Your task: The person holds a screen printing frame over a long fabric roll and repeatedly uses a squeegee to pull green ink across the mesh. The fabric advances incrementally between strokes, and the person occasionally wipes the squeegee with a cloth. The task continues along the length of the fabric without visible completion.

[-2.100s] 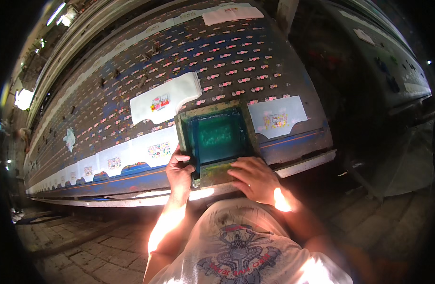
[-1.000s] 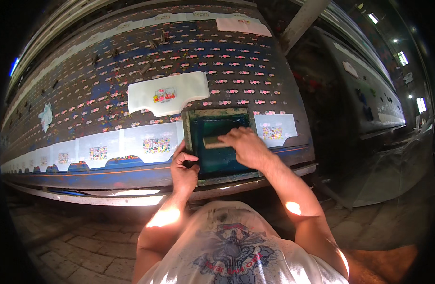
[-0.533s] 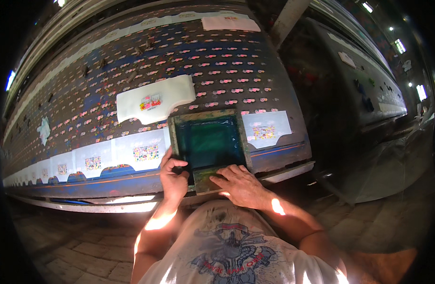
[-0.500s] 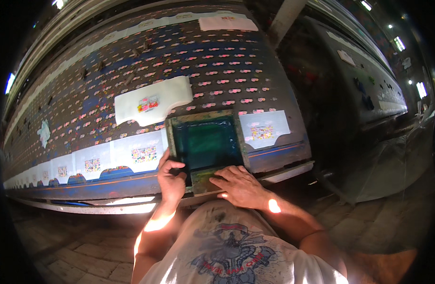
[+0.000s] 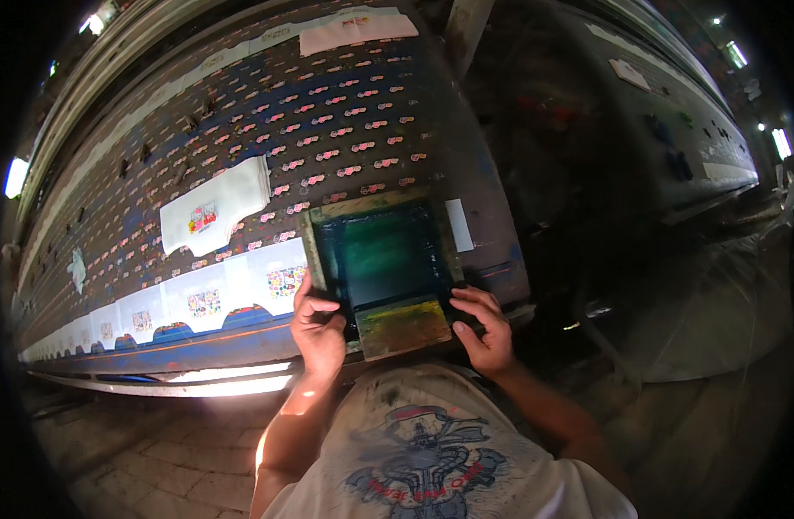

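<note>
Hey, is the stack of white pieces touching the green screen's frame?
Apart: the head view shows dark tabletop between the white stack and the frame.

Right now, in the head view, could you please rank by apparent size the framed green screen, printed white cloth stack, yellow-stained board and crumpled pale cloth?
1. Framed green screen
2. Printed white cloth stack
3. Yellow-stained board
4. Crumpled pale cloth

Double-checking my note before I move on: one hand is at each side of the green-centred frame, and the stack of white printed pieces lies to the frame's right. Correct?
Not quite: the stack of white printed pieces lies to the left of the frame, as the head view shows.
</note>
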The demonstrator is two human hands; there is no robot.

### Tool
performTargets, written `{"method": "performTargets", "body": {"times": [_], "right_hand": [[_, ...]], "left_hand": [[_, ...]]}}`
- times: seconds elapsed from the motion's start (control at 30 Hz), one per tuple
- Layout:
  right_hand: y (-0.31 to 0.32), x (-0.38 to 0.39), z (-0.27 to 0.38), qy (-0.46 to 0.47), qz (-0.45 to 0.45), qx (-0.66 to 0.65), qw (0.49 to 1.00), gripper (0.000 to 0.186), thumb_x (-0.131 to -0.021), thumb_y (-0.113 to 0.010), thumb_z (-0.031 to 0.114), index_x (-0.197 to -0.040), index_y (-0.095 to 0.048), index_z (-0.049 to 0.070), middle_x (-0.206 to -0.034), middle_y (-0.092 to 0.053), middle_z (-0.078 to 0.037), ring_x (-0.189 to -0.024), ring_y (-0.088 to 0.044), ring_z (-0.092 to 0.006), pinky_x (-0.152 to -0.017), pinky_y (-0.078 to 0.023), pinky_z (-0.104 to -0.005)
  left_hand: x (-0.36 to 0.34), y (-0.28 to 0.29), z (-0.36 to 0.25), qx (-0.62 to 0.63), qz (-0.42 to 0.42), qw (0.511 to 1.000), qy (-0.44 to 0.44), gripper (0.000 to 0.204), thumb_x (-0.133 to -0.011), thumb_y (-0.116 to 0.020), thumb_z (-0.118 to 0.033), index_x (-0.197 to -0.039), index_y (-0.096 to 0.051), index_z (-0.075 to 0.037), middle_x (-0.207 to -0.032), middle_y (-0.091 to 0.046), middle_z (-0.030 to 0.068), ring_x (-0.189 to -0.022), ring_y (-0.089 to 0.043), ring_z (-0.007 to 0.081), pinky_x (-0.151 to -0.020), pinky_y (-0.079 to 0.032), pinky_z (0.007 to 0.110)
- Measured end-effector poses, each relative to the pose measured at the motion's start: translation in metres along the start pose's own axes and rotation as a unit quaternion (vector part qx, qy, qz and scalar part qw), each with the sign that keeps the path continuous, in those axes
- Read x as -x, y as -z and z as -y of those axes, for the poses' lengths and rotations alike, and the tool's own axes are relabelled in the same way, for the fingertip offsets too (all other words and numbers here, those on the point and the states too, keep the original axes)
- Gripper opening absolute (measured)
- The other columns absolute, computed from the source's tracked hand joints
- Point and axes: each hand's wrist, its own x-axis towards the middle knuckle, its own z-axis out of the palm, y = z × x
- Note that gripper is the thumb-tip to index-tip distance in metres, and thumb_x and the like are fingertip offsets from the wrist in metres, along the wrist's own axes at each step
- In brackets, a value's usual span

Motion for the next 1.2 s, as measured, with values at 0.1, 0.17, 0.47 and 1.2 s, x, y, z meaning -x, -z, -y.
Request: {"method": "performTargets", "body": {"times": [0.1, 0.17, 0.47, 1.2], "right_hand": [[0.02, 0.002, -0.018, 0.006, -0.003, -0.006, 1.0, 0.035, -0.1, -0.076, 0.005, -0.134, -0.077, -0.002, -0.147, -0.073, -0.021, -0.143, -0.064, -0.0413, -0.124, -0.045, -0.0522], [0.031, 0.003, -0.027, 0.013, 0.003, -0.008, 1.0, 0.035, -0.1, -0.077, 0.007, -0.134, -0.077, -0.002, -0.147, -0.074, -0.02, -0.143, -0.064, -0.0419, -0.124, -0.045, -0.0532], [0.049, 0.004, -0.033, 0.018, 0.018, -0.042, 0.999, 0.032, -0.101, -0.076, 0.01, -0.131, -0.077, -0.002, -0.146, -0.074, -0.02, -0.142, -0.064, -0.0422, -0.125, -0.045, -0.0552], [0.016, -0.063, 0.005, 0.233, 0.304, 0.243, 0.891, 0.033, -0.097, -0.068, 0.016, -0.125, -0.078, 0.004, -0.117, -0.076, -0.014, -0.11, -0.072, -0.034, -0.096, -0.057, -0.0463]], "left_hand": [[0.004, -0.023, 0.007, 0.009, 0.001, 1.0, 0.002, 0.041, -0.069, -0.063, 0.027, -0.09, -0.068, -0.007, -0.175, -0.054, 0.0192, -0.13, -0.065, 0.0167, -0.106, -0.049, 0.031], [0.006, -0.031, 0.012, 0.013, 0.005, 1.0, 0.009, 0.041, -0.069, -0.064, 0.028, -0.091, -0.067, -0.007, -0.175, -0.054, 0.0171, -0.123, -0.066, 0.0149, -0.1, -0.052, 0.03], [0.007, -0.039, 0.002, 0.052, 0.007, 0.997, 0.059, 0.044, -0.068, -0.062, 0.03, -0.09, -0.068, -0.007, -0.176, -0.055, 0.0178, -0.139, -0.064, 0.0193, -0.108, -0.051, 0.032], [0.007, -0.043, 0.008, 0.034, 0.008, 0.996, 0.079, 0.037, -0.067, -0.063, 0.027, -0.084, -0.068, -0.006, -0.173, -0.056, 0.0229, -0.159, -0.055, 0.0309, -0.126, -0.041, 0.037]]}}
